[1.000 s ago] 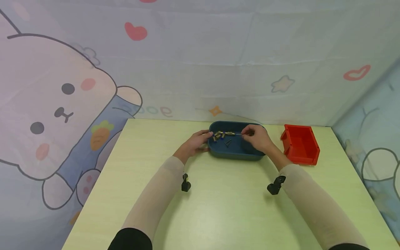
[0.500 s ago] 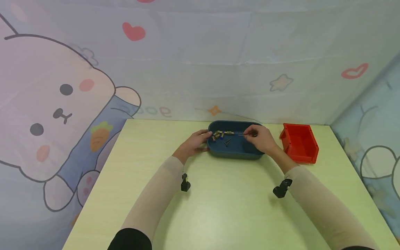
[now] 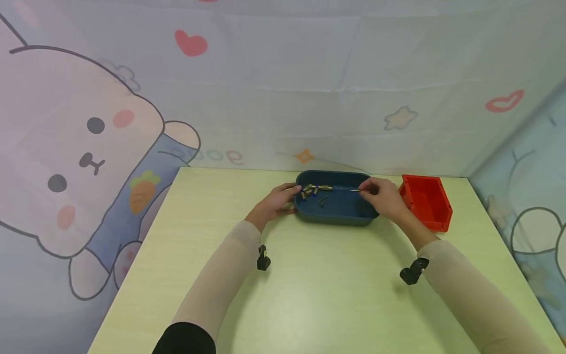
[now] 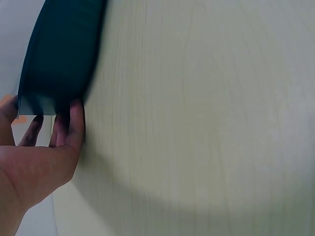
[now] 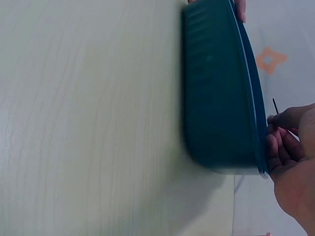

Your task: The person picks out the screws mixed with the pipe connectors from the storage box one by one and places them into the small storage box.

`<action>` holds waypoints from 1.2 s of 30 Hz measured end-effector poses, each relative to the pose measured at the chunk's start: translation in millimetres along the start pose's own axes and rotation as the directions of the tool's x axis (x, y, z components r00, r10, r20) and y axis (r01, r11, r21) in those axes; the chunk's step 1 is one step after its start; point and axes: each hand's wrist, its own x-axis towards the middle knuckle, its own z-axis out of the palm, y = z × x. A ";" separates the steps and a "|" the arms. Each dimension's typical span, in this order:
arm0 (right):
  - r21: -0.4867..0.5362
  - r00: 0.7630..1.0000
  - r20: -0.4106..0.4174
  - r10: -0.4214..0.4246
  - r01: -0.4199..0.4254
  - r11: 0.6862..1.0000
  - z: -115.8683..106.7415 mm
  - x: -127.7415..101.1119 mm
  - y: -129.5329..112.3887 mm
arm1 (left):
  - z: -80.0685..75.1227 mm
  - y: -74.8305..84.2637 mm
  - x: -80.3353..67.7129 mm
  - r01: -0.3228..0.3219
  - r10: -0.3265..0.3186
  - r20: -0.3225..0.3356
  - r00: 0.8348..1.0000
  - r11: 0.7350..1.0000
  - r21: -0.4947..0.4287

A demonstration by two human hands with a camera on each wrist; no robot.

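A dark blue-green oblong tray point(image 3: 336, 216) stands near the table's back edge. Its left end is held by my left hand point(image 3: 278, 199), thumb near the rim and fingers against the outer wall; the left wrist view shows this hand point(image 4: 44, 162) too. Over the tray's right part, my right hand point(image 3: 382, 196) pinches a thin screw point(image 3: 356, 191) between thumb and fingertips. The screw's dark shaft point(image 5: 275, 105) pokes out past the fingertips in the right wrist view. Several brass fittings point(image 3: 325, 188) with blue parts lie at the tray's left, with a few loose screws point(image 3: 322, 200) close by.
A red open bin point(image 3: 426, 204) stands right of the tray, close to my right wrist. Behind the table hangs a printed cloth point(image 3: 274, 98). The pale wooden tabletop point(image 3: 318, 285) stretches toward me.
My right hand has moved to the right above the tray, carrying the screw away from the brass fittings. The left hand has kept its place at the tray's left end.
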 end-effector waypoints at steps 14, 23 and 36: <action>-0.006 1.000 -0.013 -0.010 0.010 1.000 -14.9 -7.6 8.4 | -0.7 -4.6 0.9 0.001 -0.001 -0.006 1.000 1.000 0.014; 0.003 1.000 -0.019 0.018 -0.018 1.000 -24.9 -11.1 12.2 | -1.3 -5.4 0.8 -0.003 0.003 -0.007 1.000 1.000 0.012; 0.001 0.996 -0.067 0.058 -0.058 0.998 -43.2 -13.7 17.6 | -1.5 -2.7 0.9 -0.009 0.009 0.004 1.000 1.000 0.000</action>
